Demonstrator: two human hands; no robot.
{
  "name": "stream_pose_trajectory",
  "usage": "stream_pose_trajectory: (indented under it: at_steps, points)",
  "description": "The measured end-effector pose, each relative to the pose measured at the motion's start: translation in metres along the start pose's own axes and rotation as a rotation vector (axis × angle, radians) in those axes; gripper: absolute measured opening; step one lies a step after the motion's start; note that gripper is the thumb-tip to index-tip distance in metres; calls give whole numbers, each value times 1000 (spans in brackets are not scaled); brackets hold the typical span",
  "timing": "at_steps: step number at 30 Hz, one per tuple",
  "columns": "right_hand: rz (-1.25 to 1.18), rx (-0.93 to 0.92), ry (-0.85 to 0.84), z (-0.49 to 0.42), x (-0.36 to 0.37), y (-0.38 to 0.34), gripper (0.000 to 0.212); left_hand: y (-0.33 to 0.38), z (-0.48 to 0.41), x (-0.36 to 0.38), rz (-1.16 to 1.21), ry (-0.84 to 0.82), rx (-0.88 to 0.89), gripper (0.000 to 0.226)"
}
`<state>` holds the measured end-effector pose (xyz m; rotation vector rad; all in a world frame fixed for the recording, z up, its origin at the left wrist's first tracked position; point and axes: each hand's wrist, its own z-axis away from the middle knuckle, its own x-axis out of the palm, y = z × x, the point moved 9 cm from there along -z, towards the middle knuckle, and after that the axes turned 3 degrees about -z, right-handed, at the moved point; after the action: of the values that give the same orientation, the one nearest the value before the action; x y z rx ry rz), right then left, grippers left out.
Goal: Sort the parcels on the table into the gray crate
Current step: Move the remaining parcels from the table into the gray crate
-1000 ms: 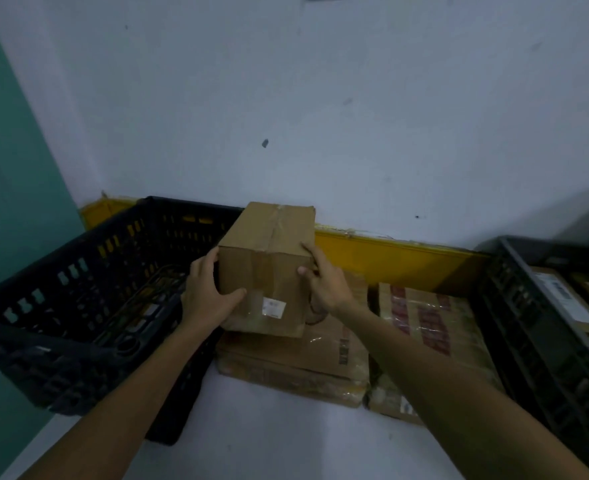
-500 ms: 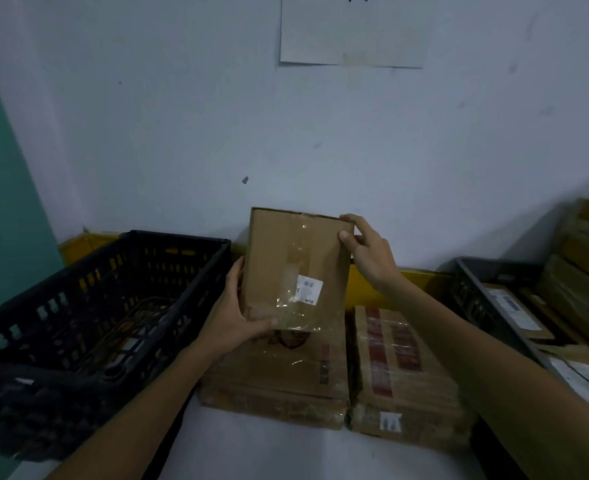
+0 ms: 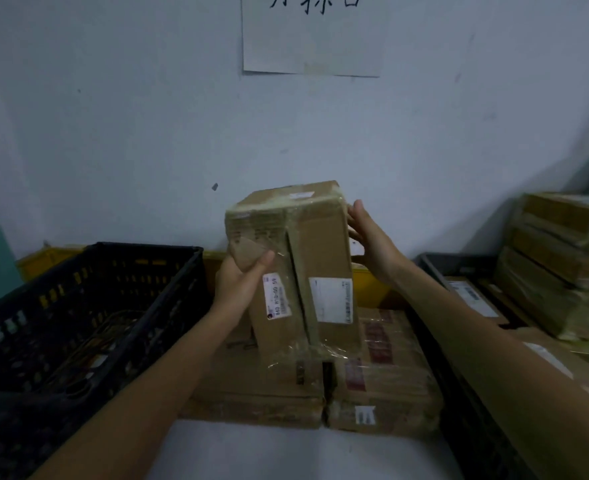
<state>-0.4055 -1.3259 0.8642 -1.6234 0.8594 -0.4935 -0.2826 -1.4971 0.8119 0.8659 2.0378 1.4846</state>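
Note:
I hold a taped cardboard parcel [image 3: 307, 258] upright in front of me, its face with two white labels turned toward me. My left hand [image 3: 241, 285] grips its lower left side, thumb across the front. My right hand [image 3: 369, 237] presses on its upper right edge. Below it, two flat parcels lie side by side on the white table [image 3: 286, 452]: a plain brown one [image 3: 251, 386] and one with red print [image 3: 386, 372]. A dark slotted crate [image 3: 89, 306] stands at the left, and what lies inside it is hard to make out.
A second dark crate [image 3: 459, 268] at the right holds labelled parcels, with a stack of wrapped boxes [image 3: 563, 265] beyond it. A yellow bin [image 3: 369, 289] runs along the wall behind. A paper notice [image 3: 314, 36] hangs on the wall.
The parcel has been turned in my hands, and the face with two labels now points at me. My view has tilted up, showing more of the wall notice.

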Motion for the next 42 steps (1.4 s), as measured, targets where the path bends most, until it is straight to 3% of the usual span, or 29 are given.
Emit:
stream_pose_trajectory:
  at_steps: [3,5,7,9,12,17,19,24,29,33,36,42]
  points:
    - [75,-92,-49,17,6,-13,85,4,-13,7,56,8,-11,17]
    - [216,-170,-42,26,7,-21,82,14,-18,15,101,22,-11,23]
    - [371,-242,58,28,-5,-29,83,27,-20,25,134,31,-16,26]
    - [367,-276,194,28,-31,-39,74,40,-22,39,134,4,2,38]
    - [271,-262,375,33,-80,-55,48,58,-16,70,78,-122,106,48]
    - [363,-222,509,38,-155,-65,43,45,21,148,-71,-444,117,94]
    - [343,-210,557,44,-188,-71,43,46,38,184,-117,-530,137,92]
    - [410,-203,577,62,-261,-92,42,68,58,264,1,-544,155,60]
    - [402,-20,393,73,-314,-68,78,64,66,314,51,-454,51,43]
    - [433,-46,391,82,-343,-52,60,68,73,339,33,-399,63,46]
    - [654,-5,419,81,-367,-41,47,71,85,361,2,-456,91,55]
    - [907,33,387,73,-401,-36,41,65,95,393,-214,-480,193,70]
